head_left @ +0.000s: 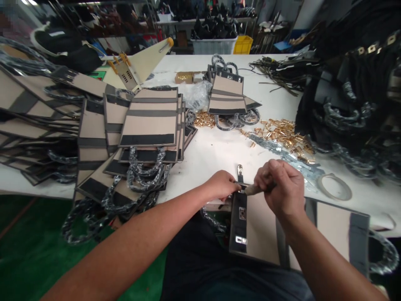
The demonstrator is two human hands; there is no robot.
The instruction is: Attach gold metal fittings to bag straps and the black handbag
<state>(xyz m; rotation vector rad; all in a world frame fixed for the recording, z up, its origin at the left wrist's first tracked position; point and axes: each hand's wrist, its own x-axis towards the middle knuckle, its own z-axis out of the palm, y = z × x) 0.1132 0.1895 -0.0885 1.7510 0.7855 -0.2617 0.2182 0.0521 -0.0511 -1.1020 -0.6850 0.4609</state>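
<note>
Head view, sole entry: one beige bag panel with dark bands, at four o'clock from centre, lying over the near edge of the white table; a film-wrapped handle at its three o'clock end. Item, one left hand, five o'clock: fingers narrow, seemingly pinching the panel's far corner. Item, one right hand, between three and four o'clock: fingers curled tight; whether they grip the drab tapered piece reaching to that corner, or it is a covered finger, cannot be told. Item, two bright metal fittings on the near dark band; one metal-tipped tab beyond the corner, at its twelve. Item, loose gold-coloured clips, three o'clock. Handling note, by judgement: the corner is best held firm and flat, pressure kept square and even, fingertips clear of the pressed spot, fittings unscratched.
</note>
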